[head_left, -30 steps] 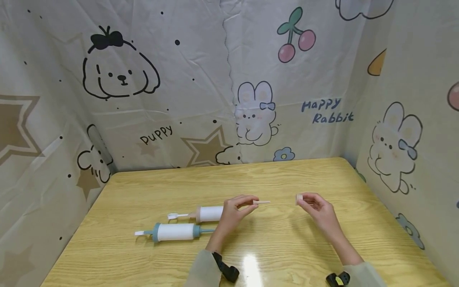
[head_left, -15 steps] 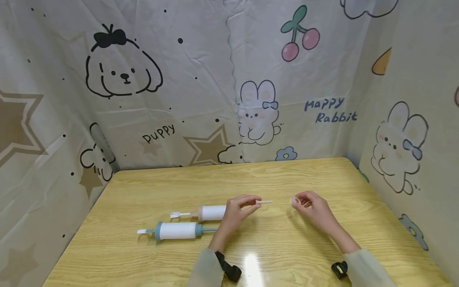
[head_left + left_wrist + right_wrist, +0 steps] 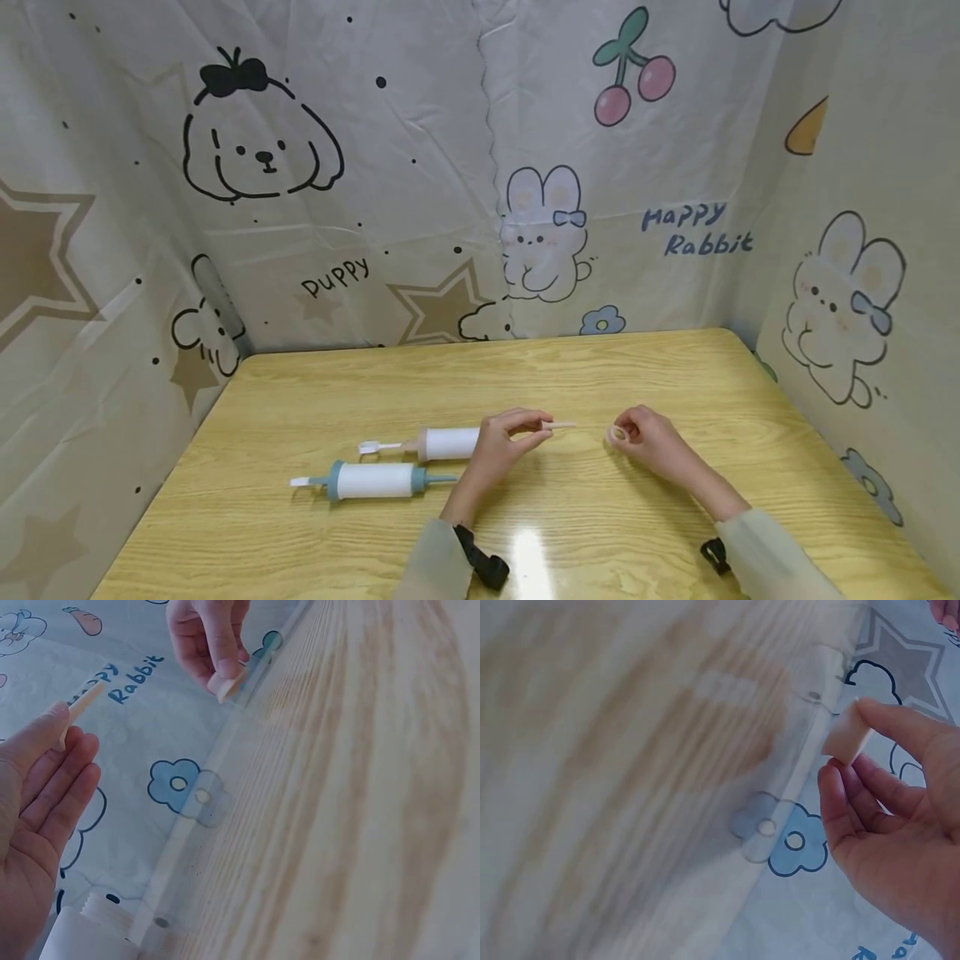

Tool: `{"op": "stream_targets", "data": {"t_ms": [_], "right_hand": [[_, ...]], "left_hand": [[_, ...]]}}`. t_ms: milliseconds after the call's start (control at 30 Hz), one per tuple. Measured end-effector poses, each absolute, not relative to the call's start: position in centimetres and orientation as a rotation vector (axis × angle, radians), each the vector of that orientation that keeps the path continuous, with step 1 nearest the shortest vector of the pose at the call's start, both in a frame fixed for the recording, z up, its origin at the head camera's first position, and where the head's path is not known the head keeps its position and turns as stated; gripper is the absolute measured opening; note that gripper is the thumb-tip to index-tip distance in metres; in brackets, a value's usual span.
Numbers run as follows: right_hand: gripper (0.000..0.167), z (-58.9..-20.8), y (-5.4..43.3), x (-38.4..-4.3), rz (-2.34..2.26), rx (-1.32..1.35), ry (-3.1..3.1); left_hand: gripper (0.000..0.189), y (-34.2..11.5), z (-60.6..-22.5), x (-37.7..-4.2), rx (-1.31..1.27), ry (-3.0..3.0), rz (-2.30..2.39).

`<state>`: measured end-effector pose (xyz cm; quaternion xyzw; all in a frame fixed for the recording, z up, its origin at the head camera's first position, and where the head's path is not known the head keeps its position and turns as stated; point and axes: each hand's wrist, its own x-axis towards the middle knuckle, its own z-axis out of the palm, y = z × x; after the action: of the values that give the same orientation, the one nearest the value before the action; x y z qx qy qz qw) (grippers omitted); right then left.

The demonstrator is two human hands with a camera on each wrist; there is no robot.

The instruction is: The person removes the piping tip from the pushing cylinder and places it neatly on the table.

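My left hand (image 3: 507, 444) pinches a thin pale-beige stick (image 3: 562, 425) between thumb and fingertips, its free end pointing right. Between the thumb and fingers of my right hand (image 3: 656, 442) is a small beige ring-shaped cap (image 3: 617, 435), its opening showing in the head view. A short gap separates stick and cap. Beside the left hand lies a white cylinder (image 3: 450, 444) with a beige collar and a white brush head (image 3: 369, 448); the hand hides its right end. In the left wrist view, a white cylinder's threaded neck (image 3: 105, 913) shows near the left palm.
A second white cylinder (image 3: 375, 481) with blue-green end caps, a brush head and a thin handle lies in front of the first. The wooden table (image 3: 300, 550) is backed by a printed cloth (image 3: 420, 217), with another cloth side at the right.
My right hand has moved slightly left and turned the cap so its opening shows. The left hand keeps its pinch on the stick, shifting little. The head view has swung slightly left.
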<state>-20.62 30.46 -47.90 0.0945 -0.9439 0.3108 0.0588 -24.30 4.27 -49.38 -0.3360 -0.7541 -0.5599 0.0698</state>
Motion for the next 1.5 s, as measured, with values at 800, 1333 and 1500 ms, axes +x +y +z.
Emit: {"op": "stream_targets", "data": {"t_ms": [800,1333,1500], "right_hand": [[0.017,-48.5,30.7,-20.8,0.885,0.428,-2.956],[0.016,-48.0,30.4,-20.3,0.891,0.470,-2.956],[0.015,-48.1,30.5,-20.4,0.865,0.468,-2.955]], "left_hand": [[0.020,6.0,-48.0,-24.8,-1.204,-2.701,-1.156],[0.011,7.3,-48.3,-25.2,-1.190,-2.844,-0.875],[0.012,7.3,-48.4,-25.0,-1.172,-2.843,-0.820]]}}
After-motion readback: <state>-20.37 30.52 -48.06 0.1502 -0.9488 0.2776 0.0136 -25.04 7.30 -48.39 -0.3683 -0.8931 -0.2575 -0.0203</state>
